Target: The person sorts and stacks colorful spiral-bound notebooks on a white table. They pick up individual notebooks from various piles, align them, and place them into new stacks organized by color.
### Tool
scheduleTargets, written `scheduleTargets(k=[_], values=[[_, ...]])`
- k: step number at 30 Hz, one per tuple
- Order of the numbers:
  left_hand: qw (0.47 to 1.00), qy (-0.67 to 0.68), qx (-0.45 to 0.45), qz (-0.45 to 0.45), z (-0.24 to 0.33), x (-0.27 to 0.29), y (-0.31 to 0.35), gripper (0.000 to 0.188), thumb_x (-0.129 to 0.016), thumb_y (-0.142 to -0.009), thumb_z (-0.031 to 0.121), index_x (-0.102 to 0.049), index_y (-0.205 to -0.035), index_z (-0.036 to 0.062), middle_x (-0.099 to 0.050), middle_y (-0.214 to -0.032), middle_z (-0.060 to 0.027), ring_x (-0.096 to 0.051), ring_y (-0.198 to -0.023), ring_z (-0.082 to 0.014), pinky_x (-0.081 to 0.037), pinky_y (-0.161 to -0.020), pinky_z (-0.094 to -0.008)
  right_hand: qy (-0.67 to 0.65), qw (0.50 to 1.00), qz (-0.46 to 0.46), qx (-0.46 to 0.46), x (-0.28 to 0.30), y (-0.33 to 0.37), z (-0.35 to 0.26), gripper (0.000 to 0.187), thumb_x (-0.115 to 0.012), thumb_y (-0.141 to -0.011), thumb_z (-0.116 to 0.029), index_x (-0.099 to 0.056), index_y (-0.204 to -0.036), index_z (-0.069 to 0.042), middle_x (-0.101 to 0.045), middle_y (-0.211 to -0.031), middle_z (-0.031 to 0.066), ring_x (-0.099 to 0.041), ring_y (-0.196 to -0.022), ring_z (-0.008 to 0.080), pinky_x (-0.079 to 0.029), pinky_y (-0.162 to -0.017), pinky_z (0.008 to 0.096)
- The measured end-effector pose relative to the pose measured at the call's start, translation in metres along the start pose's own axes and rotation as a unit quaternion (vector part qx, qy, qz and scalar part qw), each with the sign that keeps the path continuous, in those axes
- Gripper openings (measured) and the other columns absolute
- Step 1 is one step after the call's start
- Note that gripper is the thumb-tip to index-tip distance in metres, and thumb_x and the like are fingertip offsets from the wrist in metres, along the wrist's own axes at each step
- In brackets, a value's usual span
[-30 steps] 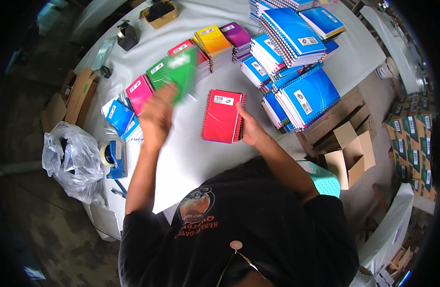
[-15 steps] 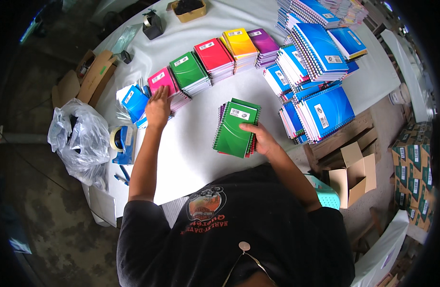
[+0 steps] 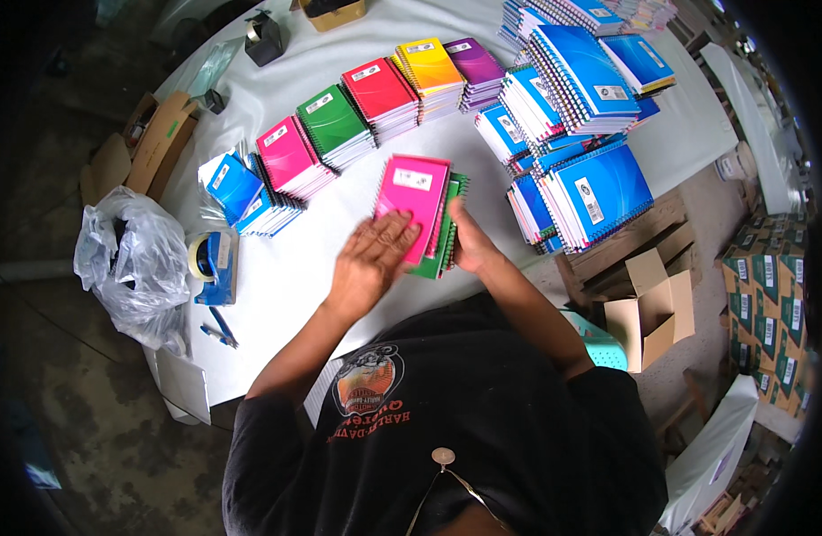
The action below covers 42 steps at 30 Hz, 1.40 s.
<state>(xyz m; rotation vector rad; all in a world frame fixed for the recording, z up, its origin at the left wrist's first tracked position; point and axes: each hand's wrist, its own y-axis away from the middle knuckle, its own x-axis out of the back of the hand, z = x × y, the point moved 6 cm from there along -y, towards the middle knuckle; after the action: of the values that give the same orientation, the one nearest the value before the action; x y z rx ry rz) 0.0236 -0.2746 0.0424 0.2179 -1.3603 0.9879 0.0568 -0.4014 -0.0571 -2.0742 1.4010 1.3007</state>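
A pink spiral notebook [image 3: 414, 181] lies over the small stack in front of me, its edge turned slightly from the green notebook [image 3: 454, 225] below. My left hand [image 3: 372, 261] grips the pink one, fingers across its lower cover. At the stack's right edge, my right hand [image 3: 474, 241] supports the notebooks, thumb raised and other fingers mostly hidden. Beyond my hands runs a curved row of piles: blue notebooks [image 3: 235, 185], pink notebooks [image 3: 286, 152], green notebooks [image 3: 330, 118], red notebooks [image 3: 378, 87], yellow notebooks [image 3: 427, 67] and purple notebooks [image 3: 473, 64].
Tall piles of blue notebooks [image 3: 598, 192] crowd the table's right side. On the left are a plastic bag [image 3: 129, 259], a blue tape dispenser [image 3: 218, 268], pens [image 3: 221, 329] and a cardboard box [image 3: 156, 143]. An open carton [image 3: 652, 308] stands low at the right.
My left hand has come from the pink pile to the stack, bringing a pink notebook on top of the green one. My right hand's thumb has lifted off the green cover.
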Motion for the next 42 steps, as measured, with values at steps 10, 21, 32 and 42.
scheduleTargets(k=[10,21,32,42], values=[[0.907,-0.268,0.313,0.084,-0.177,0.06,0.066,0.065,-0.071,-0.072,0.018,-0.042,-0.129,0.0035,-0.046,-0.131,-0.0149,-0.042,-0.122,-0.0327,-0.033,-0.1,-0.0432,0.052,0.998,0.02,-0.005,0.011,0.006,0.007,0.047,-0.061,-0.078,-0.016,-0.046,-0.119,-0.001,-0.057,-0.107,0.0104,-0.057,-0.098,0.0186,-0.046,-0.084,0.0339],[0.899,-0.147,0.399,0.102,-0.215,0.081,0.094,0.074,-0.072,-0.067,0.051,-0.051,-0.122,0.0063,-0.057,-0.116,-0.018,-0.057,-0.101,-0.0359,-0.045,-0.084,-0.0365,0.017,0.999,0.002,-0.048,-0.005,0.003,0.016,0.053,-0.065,-0.08,-0.027,-0.044,-0.122,-0.002,-0.055,-0.112,0.0117,-0.056,-0.102,0.0204,-0.046,-0.086,0.0361],[0.759,0.322,0.478,0.302,-0.198,0.1,0.083,0.026,-0.066,-0.082,0.024,-0.06,-0.091,0.0005,-0.065,-0.079,-0.0059,-0.059,-0.06,-0.0135,-0.044,-0.052,-0.0251,0.009,1.0,0.017,-0.024,0.007,0.009,0.014,0.05,-0.064,-0.081,-0.025,-0.044,-0.122,-0.002,-0.055,-0.112,0.011,-0.055,-0.102,0.0205,-0.046,-0.086,0.0363],[0.815,0.483,0.322,-0.008,-0.062,0.081,-0.009,0.025,-0.072,-0.076,0.019,-0.065,-0.091,0.0007,-0.065,-0.077,-0.0037,-0.058,-0.069,-0.0102,-0.045,-0.063,-0.0233,0.008,0.998,-0.009,-0.063,0.0,0.002,0.013,0.055,-0.06,-0.084,-0.037,-0.044,-0.123,-0.003,-0.054,-0.117,0.0119,-0.056,-0.104,0.021,-0.046,-0.089,0.0372]])
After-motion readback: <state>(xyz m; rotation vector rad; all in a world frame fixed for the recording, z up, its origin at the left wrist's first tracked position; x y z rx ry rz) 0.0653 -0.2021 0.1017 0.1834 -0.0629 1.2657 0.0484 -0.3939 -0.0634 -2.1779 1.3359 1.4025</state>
